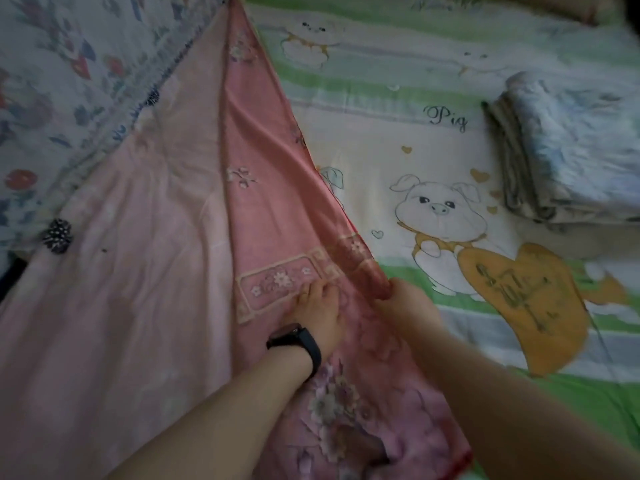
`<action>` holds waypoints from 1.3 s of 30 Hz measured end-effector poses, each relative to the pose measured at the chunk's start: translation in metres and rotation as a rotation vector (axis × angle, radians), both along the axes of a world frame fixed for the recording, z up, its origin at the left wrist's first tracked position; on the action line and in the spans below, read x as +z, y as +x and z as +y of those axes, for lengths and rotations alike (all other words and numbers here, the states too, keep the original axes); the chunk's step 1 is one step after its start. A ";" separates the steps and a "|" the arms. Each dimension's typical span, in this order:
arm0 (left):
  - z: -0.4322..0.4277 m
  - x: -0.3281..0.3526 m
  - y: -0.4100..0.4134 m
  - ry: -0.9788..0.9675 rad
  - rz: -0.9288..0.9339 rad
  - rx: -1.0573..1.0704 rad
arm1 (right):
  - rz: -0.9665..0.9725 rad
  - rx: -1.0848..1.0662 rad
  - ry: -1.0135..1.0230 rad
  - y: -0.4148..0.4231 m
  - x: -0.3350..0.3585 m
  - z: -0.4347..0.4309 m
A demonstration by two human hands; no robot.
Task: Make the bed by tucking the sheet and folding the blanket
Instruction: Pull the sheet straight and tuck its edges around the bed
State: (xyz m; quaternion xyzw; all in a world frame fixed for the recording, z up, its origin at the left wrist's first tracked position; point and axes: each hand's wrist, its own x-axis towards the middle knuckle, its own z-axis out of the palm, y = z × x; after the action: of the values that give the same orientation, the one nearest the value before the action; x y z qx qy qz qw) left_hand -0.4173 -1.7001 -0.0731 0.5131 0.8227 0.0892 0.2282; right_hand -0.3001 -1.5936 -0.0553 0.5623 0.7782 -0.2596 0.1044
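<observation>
A pink flowered blanket (270,209) lies across the bed, its paler underside (131,271) spread out to the left and a darker printed strip folded over it down the middle. My left hand (320,313), with a black watch on the wrist, lies flat with fingers spread on the printed strip. My right hand (407,301) pinches the blanket's right edge just beside it. Under the blanket the bed sheet (433,140), green-striped with cartoon pigs, covers the mattress on the right.
A folded stack of pale blue and grey cloth (568,157) sits on the sheet at the right. A white floral cloth (79,74) covers the upper left. A small dark spotted object (57,235) lies at the blanket's left edge.
</observation>
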 end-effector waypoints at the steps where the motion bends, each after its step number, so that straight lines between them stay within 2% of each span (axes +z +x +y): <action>1: -0.005 0.000 0.012 0.021 -0.010 -0.006 | 0.003 -0.023 -0.029 0.018 0.000 -0.008; 5: -0.033 0.010 0.062 0.053 -0.265 0.080 | 0.149 -0.162 -0.089 0.086 0.005 -0.050; 8: -0.052 0.022 0.093 0.083 -0.510 0.232 | 0.226 -0.229 -0.027 0.119 0.008 -0.085; 10: -0.060 0.032 0.107 0.101 -0.569 0.279 | 0.269 -0.227 0.006 0.127 0.007 -0.107; 15: -0.055 0.048 0.116 0.038 -0.616 0.424 | 0.364 -0.077 0.061 0.114 0.001 -0.139; 19: -0.057 0.049 0.114 -0.041 -0.564 0.545 | 0.521 -0.017 -0.132 0.107 0.009 -0.156; 22: -0.074 0.053 0.109 0.031 -0.546 0.692 | 0.577 -0.033 -0.185 0.110 0.027 -0.157; 26: -0.104 0.055 0.109 0.144 -0.607 0.794 | 0.597 -0.124 -0.146 0.084 0.042 -0.142; 30: -0.131 0.058 0.113 0.250 -0.615 0.797 | 0.464 -0.020 -0.166 0.020 0.042 -0.127; 33: -0.144 0.061 0.113 0.267 -0.498 0.709 | 0.366 0.054 -0.166 -0.020 0.038 -0.134; 36: -0.158 0.062 0.108 0.316 -0.406 0.670 | 0.381 0.005 -0.154 -0.042 0.030 -0.142; 39: -0.182 0.061 0.100 0.439 -0.424 0.734 | 0.473 -0.121 -0.216 -0.053 0.026 -0.154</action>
State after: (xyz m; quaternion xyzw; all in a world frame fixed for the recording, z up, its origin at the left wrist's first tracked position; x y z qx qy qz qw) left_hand -0.3172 -1.8816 -0.0123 0.1950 0.8466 0.4384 0.2304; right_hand -0.3527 -1.7478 -0.0290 0.5172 0.7137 -0.4710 -0.0368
